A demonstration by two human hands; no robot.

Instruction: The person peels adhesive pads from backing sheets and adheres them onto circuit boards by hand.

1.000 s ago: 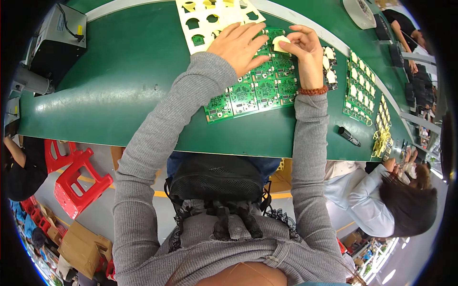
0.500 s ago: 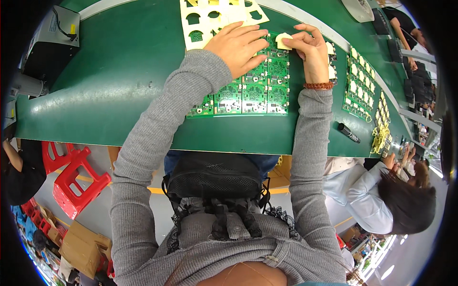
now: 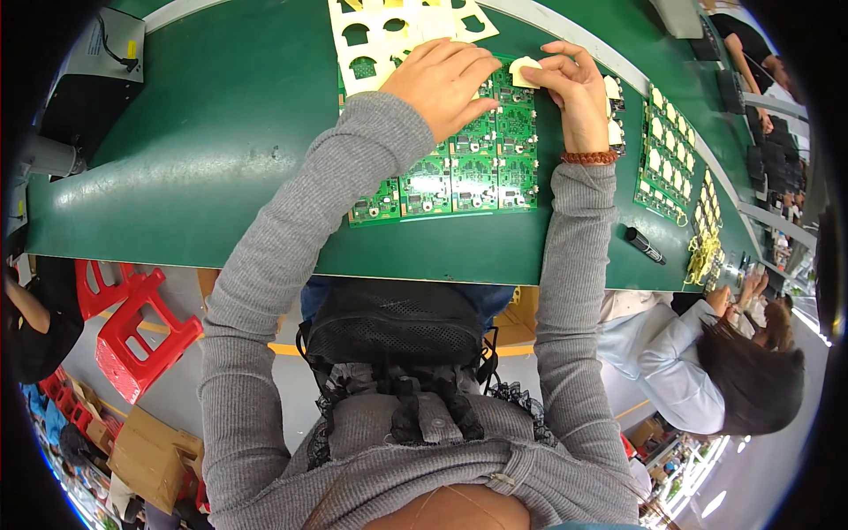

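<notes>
A green panel of several joined circuit boards (image 3: 473, 172) lies on the green table. Flat across its upper part rests my left hand (image 3: 446, 87), fingers stretched out, hiding some of the boards. My right hand (image 3: 572, 97) pinches a small pale yellow cut-out piece (image 3: 526, 74) between thumb and finger, over the panel's upper right corner. Whether that piece touches the panel I cannot tell. A pale yellow sheet with cut-out holes (image 3: 380, 62) overlaps the panel's upper left, and green board shows through one hole.
Right of my hand are boards bearing yellow pieces (image 3: 615, 132), another such panel (image 3: 667, 155), a black marker (image 3: 645, 245) and yellow scraps (image 3: 704, 258). A grey box-shaped device (image 3: 93, 71) stands far left. A person in a light top (image 3: 676, 362) sits at right; red stools (image 3: 146, 336) stand left.
The panel has turned slightly, its lower left corner coming a little nearer me. Both hands keep nearly the same place, and the yellow piece stays pinched in my right hand.
</notes>
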